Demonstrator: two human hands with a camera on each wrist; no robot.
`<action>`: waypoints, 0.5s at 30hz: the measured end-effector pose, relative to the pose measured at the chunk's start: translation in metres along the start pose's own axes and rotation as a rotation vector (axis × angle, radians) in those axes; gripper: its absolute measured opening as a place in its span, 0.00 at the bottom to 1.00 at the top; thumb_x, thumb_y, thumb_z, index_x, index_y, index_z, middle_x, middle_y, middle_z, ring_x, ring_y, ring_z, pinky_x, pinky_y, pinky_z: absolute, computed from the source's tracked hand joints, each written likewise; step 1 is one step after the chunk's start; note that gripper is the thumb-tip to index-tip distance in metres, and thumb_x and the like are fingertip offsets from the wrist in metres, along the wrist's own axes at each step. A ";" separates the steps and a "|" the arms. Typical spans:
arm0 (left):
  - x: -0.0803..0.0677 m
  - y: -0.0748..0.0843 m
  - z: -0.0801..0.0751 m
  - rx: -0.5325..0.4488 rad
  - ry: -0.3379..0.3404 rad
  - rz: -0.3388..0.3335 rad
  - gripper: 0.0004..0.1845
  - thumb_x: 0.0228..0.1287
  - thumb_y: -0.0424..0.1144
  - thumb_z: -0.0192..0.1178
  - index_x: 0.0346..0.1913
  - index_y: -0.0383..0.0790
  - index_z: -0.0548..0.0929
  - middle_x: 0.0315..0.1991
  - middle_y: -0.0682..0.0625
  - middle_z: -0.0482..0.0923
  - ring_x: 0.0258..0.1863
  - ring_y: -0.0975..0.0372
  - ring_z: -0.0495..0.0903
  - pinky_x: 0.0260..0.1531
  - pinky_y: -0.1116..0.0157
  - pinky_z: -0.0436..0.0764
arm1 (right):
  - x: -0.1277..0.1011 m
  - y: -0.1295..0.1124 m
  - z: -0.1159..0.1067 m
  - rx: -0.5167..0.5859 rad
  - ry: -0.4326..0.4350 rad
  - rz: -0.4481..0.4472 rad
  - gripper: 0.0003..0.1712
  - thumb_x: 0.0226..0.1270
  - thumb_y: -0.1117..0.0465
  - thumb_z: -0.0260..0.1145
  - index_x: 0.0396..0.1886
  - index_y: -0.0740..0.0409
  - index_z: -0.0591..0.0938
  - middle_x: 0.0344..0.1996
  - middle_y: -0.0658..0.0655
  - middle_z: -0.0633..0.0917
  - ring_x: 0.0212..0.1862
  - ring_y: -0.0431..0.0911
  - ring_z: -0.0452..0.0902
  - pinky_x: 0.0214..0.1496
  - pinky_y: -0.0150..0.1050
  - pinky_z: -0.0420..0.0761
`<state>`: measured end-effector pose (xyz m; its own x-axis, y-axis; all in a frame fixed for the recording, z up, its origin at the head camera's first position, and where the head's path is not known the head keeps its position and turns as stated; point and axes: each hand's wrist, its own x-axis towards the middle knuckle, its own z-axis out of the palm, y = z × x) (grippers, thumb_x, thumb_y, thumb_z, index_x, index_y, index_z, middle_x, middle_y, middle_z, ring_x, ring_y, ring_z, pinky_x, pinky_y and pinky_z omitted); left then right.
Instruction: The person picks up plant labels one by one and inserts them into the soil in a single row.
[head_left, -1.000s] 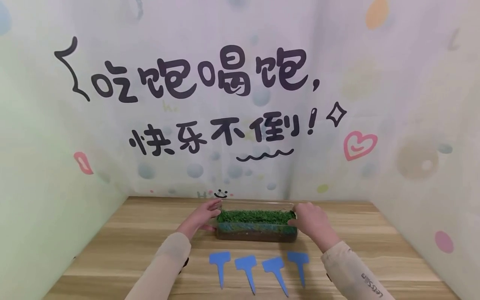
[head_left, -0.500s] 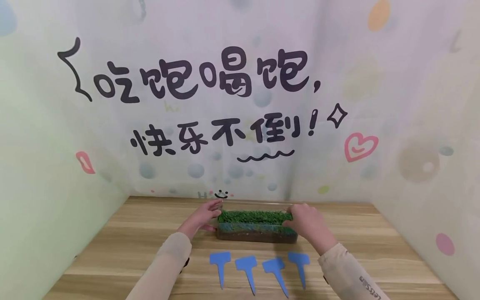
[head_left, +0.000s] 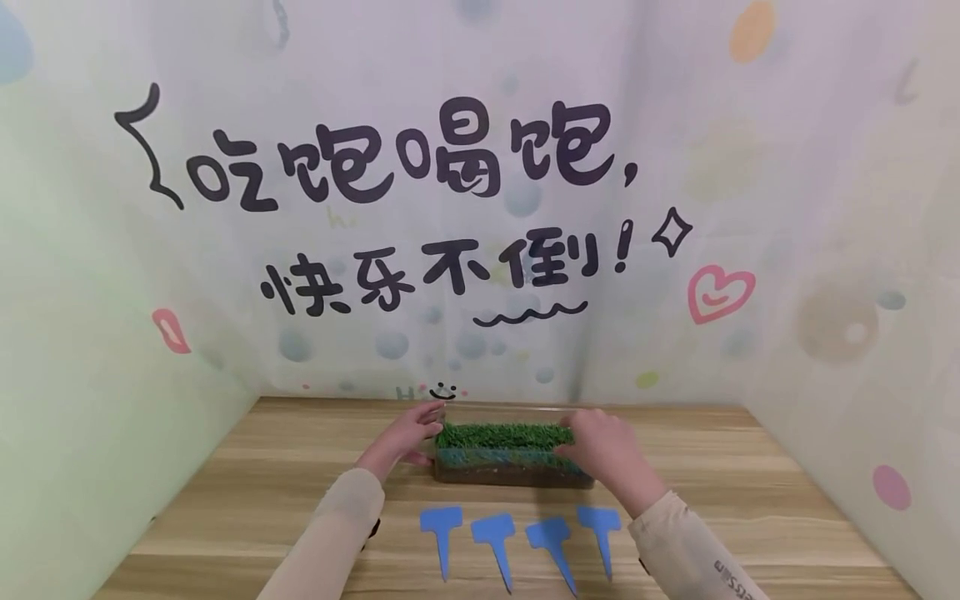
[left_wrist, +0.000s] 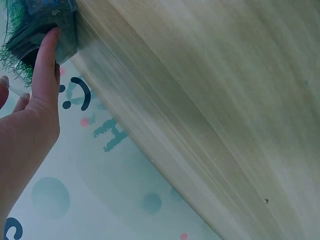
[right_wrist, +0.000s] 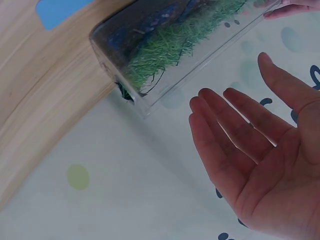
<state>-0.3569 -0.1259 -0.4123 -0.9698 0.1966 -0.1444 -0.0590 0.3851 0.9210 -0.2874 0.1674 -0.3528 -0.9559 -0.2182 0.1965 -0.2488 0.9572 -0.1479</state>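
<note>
Now | left hand flat, fingers touching grass box | right hand spread, empty

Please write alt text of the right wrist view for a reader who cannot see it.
An open right hand, fingers straight, is held beside a clear box of green grass, not touching it. The box stands on a wooden table, with part of a blue tag behind it.

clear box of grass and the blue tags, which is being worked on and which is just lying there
In hand:
clear box of grass
left hand, fingers touching its left end
right hand, open at its right end

Lying about:
four blue tags, untouched on the wooden table
</note>
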 end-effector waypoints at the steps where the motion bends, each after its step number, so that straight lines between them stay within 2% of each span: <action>1: 0.000 0.000 0.000 -0.002 0.001 0.000 0.29 0.78 0.32 0.48 0.78 0.43 0.59 0.78 0.37 0.55 0.73 0.38 0.62 0.33 0.55 0.87 | 0.000 -0.001 0.001 -0.004 0.000 -0.001 0.23 0.55 0.52 0.78 0.49 0.57 0.87 0.45 0.58 0.90 0.36 0.53 0.86 0.35 0.48 0.85; 8: -0.002 0.000 0.001 0.006 -0.013 -0.001 0.29 0.78 0.32 0.47 0.78 0.43 0.58 0.78 0.37 0.55 0.73 0.39 0.62 0.33 0.54 0.87 | -0.003 -0.011 0.003 0.013 -0.019 -0.014 0.21 0.56 0.54 0.77 0.48 0.57 0.88 0.47 0.57 0.89 0.44 0.54 0.86 0.41 0.50 0.86; 12: -0.001 0.000 0.001 0.009 -0.012 0.003 0.29 0.78 0.32 0.47 0.78 0.43 0.58 0.78 0.37 0.55 0.73 0.39 0.62 0.33 0.54 0.87 | -0.005 -0.017 0.004 0.013 -0.011 -0.045 0.20 0.55 0.54 0.78 0.46 0.56 0.88 0.46 0.57 0.90 0.44 0.54 0.87 0.40 0.49 0.86; 15: -0.001 0.000 0.000 0.011 -0.012 0.004 0.29 0.78 0.32 0.47 0.78 0.43 0.58 0.78 0.37 0.55 0.73 0.39 0.62 0.33 0.54 0.87 | -0.008 -0.023 0.004 0.005 0.014 -0.082 0.19 0.53 0.53 0.79 0.43 0.55 0.89 0.42 0.55 0.91 0.41 0.52 0.87 0.37 0.47 0.85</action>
<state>-0.3555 -0.1256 -0.4120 -0.9671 0.2085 -0.1454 -0.0529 0.3943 0.9175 -0.2748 0.1469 -0.3547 -0.9300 -0.2934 0.2212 -0.3273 0.9351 -0.1357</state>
